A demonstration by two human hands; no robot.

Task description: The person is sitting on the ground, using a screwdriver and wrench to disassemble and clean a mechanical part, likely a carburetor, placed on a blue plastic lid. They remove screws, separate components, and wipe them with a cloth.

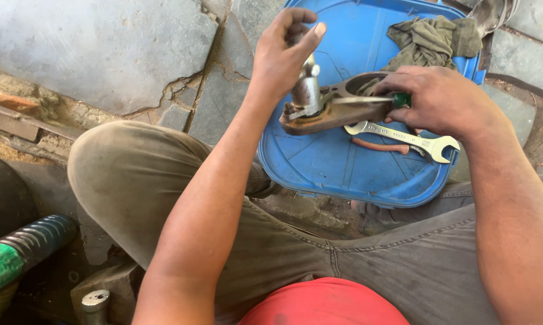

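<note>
My left hand (283, 51) grips the steel stud of a ball joint (306, 90) that stands up from a rusty brown metal arm (338, 111). My right hand (443, 99) holds a screwdriver with a green handle (402, 100); its blade (359, 100) lies across the arm and points toward the joint. The arm is held just above a blue plastic lid (344, 174). A silver open-ended wrench (413, 139) and pliers with reddish handles (383, 145) lie on the lid under my right hand.
An olive rag (431, 39) sits at the lid's far side. The ground is cracked grey stone slabs (103, 54). My grey-trousered knee (133, 162) is at left. A black ribbed hose with a green label (18, 250) and a metal stub (95, 299) lie bottom left.
</note>
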